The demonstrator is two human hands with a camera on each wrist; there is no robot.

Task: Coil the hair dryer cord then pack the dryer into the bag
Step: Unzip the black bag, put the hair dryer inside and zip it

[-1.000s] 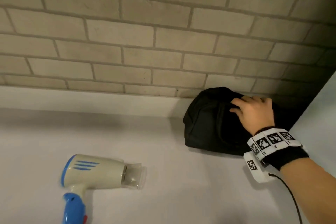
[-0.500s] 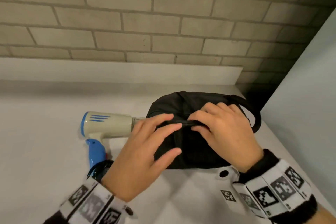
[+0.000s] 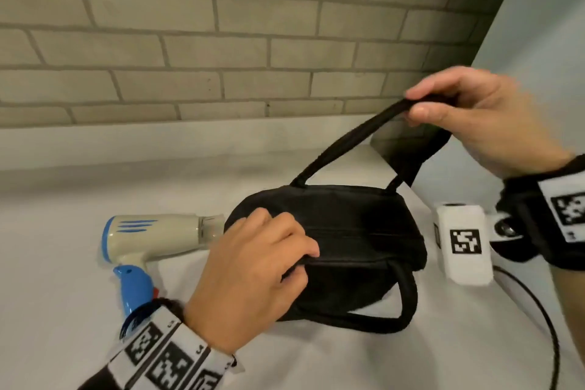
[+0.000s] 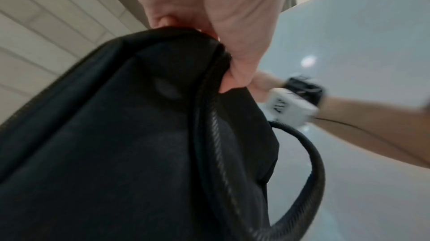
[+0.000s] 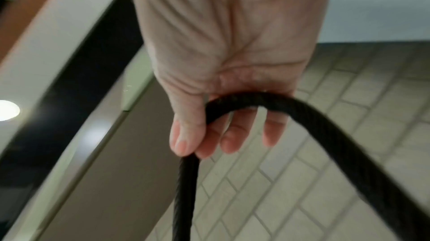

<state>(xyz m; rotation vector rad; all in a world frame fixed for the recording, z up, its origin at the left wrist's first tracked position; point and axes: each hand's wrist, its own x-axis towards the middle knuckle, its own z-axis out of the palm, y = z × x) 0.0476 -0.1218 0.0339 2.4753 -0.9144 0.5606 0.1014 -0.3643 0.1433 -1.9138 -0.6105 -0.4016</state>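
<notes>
Head view: my left hand (image 3: 253, 275) pinched the black bag (image 3: 357, 231) at its zipper edge; my right hand (image 3: 484, 117) gripped its far handle (image 3: 348, 142), lifted. Hair dryer (image 3: 155, 237) lay just left of my left hand, nozzle touching bag.

Left wrist: fingers (image 4: 242, 64) clamped on bag fabric.

Right wrist: fingers (image 5: 186, 134) curled round handle.

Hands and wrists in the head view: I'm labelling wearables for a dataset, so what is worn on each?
The left hand is bare, with a white wristband printed with black square codes. The right hand is bare, with a black wristband carrying similar codes, a white coded box and a thin black cable.
</notes>
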